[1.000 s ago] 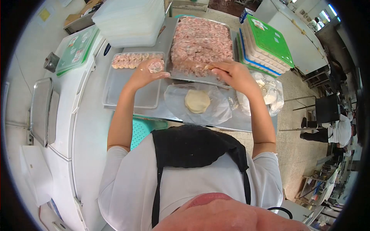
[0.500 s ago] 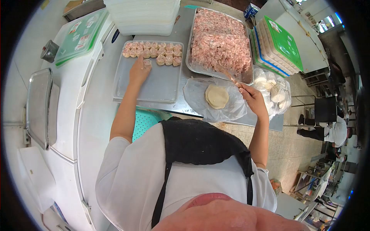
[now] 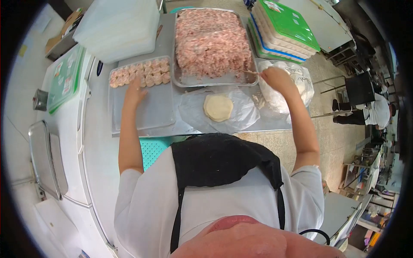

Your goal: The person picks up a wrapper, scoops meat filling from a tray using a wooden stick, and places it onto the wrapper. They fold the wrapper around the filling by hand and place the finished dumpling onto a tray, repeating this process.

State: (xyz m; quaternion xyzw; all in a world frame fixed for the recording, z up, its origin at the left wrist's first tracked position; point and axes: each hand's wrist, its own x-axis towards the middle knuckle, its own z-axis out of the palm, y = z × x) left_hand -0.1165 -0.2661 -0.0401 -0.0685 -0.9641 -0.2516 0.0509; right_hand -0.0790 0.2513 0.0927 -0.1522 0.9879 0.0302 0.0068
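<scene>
My left hand (image 3: 135,93) is over the clear plastic tray (image 3: 159,105), its fingers apart at the lower edge of the rows of filled dumplings (image 3: 148,71). In my right hand (image 3: 277,80) is a thin stick-like spatula (image 3: 246,71), its tip reaching over the near right corner of the metal tray of ground meat (image 3: 211,41). Between my hands, nearer my body, a stack of round dough wrappers (image 3: 218,107) lies on a plastic sheet (image 3: 245,112).
Stacked clear containers (image 3: 122,30) stand behind the dumpling tray. Green-lidded boxes (image 3: 288,26) are at the back right, with plastic bags of white items (image 3: 297,81) before them. Beyond, a person (image 3: 378,112) is at the far right.
My left hand carried a filled dumpling to the tray and has let it go among the rows. My right hand has brought the spatula back to the meat tray's near right corner.
</scene>
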